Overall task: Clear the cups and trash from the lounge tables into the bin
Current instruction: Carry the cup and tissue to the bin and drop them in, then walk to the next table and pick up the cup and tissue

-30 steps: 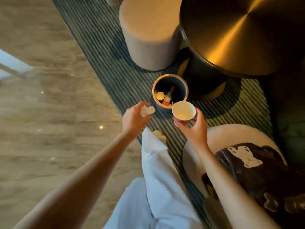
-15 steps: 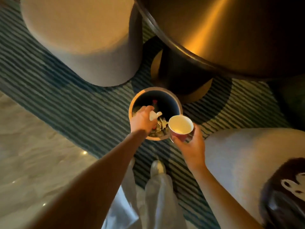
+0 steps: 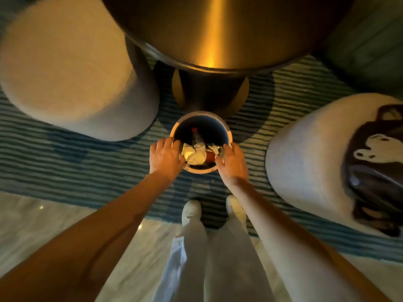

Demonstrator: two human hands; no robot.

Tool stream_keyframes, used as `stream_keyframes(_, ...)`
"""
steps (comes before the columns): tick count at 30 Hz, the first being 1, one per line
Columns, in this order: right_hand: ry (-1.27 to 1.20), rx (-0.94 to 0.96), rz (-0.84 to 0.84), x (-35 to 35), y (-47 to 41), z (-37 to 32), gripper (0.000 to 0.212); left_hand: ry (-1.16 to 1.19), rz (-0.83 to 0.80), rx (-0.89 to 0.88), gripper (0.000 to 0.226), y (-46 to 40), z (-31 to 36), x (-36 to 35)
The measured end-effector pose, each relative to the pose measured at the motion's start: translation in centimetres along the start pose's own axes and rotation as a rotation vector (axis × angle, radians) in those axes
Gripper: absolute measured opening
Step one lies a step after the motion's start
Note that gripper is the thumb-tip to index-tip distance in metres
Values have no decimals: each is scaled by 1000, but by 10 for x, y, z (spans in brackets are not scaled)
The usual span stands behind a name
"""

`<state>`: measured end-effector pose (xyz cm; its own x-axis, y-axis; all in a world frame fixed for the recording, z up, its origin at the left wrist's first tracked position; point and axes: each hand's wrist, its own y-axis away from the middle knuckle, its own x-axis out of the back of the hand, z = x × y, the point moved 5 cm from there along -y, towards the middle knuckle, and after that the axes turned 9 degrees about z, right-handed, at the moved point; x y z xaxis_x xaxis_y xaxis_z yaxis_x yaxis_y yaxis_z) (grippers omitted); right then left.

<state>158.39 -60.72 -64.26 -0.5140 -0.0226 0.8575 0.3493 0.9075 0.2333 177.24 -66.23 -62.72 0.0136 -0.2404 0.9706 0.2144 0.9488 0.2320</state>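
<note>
A small round bin (image 3: 228, 133) stands on the striped rug just in front of the table's pedestal. Inside it lie a clear bottle with a red cap (image 3: 197, 137), crumpled white paper (image 3: 192, 154) and a red cup (image 3: 210, 157) on its side. My left hand (image 3: 166, 158) hovers over the bin's left rim with relaxed fingers and holds nothing. On the opposite side, my right hand (image 3: 232, 162) lies over the right rim, fingers extended, also with nothing in it. Whether the fingers touch the rim is unclear.
A round brass-toned table (image 3: 218, 29) on a thick pedestal looms right behind the bin. A beige round stool (image 3: 65, 68) sits at left. Another stool (image 3: 305, 162) at right carries a dark bag (image 3: 375, 171). My white shoes (image 3: 190, 212) stand at the rug's edge.
The crumpled paper left my left hand and the cup left my right hand; both now lie in the bin. Both hands have spread to the bin's sides.
</note>
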Motion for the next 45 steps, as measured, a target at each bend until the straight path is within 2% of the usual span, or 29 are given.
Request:
stream_keyframes(4,13,-8,116,92,64,1,41,-63,8,-208,50,37,51,80)
stream_keyframes(10,-45,-229,256,194,183,44,40,-86,9,-420,48,127,132,159)
stream_keyframes(15,-187,-413,342,237,290,108,42,-137,-14,-535,50,217,213,165)
stream_keyframes(21,-286,-680,492,275,429,214,40,-216,-101,-747,49,351,354,135)
stream_keyframes(28,-258,-924,642,336,568,330,41,-126,-75,-1148,45,484,529,138)
stream_keyframes(34,-233,-1033,771,403,606,432,39,-107,-30,-1381,44,541,670,156)
stream_keyframes(38,-209,-1026,838,471,597,503,39,-57,20,-1458,39,551,771,176)
stream_keyframes(45,-94,-1022,865,599,573,644,44,-163,97,-1546,41,532,959,188)
